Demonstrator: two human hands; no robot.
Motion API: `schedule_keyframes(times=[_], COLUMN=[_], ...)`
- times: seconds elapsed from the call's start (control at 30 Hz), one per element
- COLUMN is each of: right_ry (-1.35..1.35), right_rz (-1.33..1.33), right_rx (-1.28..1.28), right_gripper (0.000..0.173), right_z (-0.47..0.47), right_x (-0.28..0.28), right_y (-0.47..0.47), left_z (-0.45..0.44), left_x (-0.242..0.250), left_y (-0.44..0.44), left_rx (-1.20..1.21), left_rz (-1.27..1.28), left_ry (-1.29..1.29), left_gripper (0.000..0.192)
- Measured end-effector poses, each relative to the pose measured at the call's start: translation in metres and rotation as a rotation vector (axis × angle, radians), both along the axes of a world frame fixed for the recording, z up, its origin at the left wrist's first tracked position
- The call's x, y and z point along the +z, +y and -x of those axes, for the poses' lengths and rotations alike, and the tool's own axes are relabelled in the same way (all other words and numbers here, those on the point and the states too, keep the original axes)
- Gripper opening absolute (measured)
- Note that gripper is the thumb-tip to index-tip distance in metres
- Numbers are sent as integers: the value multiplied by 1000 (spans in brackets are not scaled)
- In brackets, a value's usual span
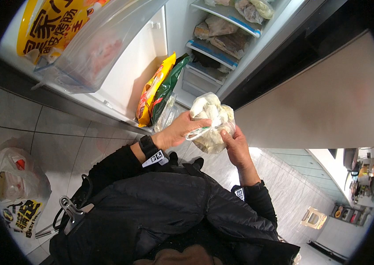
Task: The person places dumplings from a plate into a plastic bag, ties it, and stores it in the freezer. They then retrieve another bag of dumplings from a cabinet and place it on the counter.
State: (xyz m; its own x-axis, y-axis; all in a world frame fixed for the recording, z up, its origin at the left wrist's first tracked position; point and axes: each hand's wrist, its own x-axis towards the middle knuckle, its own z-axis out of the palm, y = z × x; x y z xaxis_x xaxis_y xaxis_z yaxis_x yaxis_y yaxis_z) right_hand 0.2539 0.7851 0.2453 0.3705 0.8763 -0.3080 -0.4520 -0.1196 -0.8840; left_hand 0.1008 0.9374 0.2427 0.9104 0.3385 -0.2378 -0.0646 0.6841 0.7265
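A knotted clear plastic bag of pale, lumpy food [215, 124] is held up between both hands before an open refrigerator. My left hand [182, 127] grips it from the left, the thumb lying near the knot. On the bag's right side, my right hand [236, 145] supports it with the thumb in front and the other fingers partly hidden behind. A yellow food packet [155, 91] and a green packet [170, 89] stand in the door's low bin, just beyond my left hand. Bagged food [228, 38] lies on the refrigerator's glass shelves [213, 54].
The open refrigerator door [117, 89] spans the upper left, with a clear door bin [84, 66] holding a large yellow packet. A white plastic bag [21, 185] with contents rests at the lower left. A small stool [313, 218] stands on the floor at the right.
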Motion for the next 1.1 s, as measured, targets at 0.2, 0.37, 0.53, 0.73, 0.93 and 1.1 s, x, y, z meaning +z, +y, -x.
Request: schedule_keyframes(times=[0.2, 0.37, 0.53, 0.73, 0.93, 1.1], right_ry=[-23, -62, -123, -250, -68, -83], right_rz=[191, 121, 60, -9, 37, 33], right_rx=[87, 66, 6, -147, -120, -164], right_gripper=[62, 65, 62, 60, 55, 49], right_z=[-2, 10, 19, 20, 23, 28], right_x=[-2, 0, 12, 21, 13, 7], right_y=[8, 19, 23, 29, 27, 26], left_z=[-1, -3, -6, -1, -1, -3], left_x=[-7, -17, -10, -4, -16, -19], left_y=[-17, -10, -1, -3, -14, -20], left_rx=[-29, 29, 42, 45, 68, 157], left_rz=[-349, -1044, -973, -750, -401, -673], left_ry=[52, 165, 7, 184, 223, 328], left_gripper=[48, 62, 65, 61, 50, 45])
